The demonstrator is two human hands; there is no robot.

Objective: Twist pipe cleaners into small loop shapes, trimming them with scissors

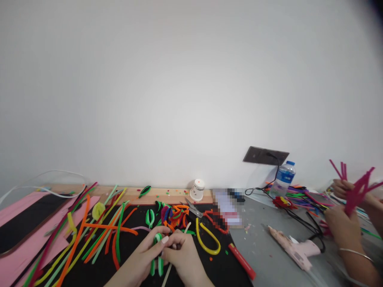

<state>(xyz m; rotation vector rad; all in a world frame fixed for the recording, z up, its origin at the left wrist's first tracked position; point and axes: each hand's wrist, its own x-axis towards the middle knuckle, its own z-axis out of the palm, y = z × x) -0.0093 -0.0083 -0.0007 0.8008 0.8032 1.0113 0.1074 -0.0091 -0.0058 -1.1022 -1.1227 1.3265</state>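
Both of my hands meet over the black mat [221,259] at the bottom centre. My left hand [149,249] is closed around a green and pale green pipe-cleaner loop [157,261], whose ends hang below the fingers. My right hand [184,251] has its fingers bent in a pinch against the left fingertips, with a thin whitish stem [167,275] passing by it. Exactly what the right fingertips grip is hidden. Just beyond the hands lie a small green loop [150,218] and a pile of orange, purple and blue pieces [176,215].
Scissors [194,209], a white cup [197,190], a yellow loop [208,239] and a red tube [241,261] lie nearby. Long pipe cleaners [86,226] spread left. Right: a pink glue gun [295,247], a bottle [283,179], and another person's hands [344,215] holding magenta strips.
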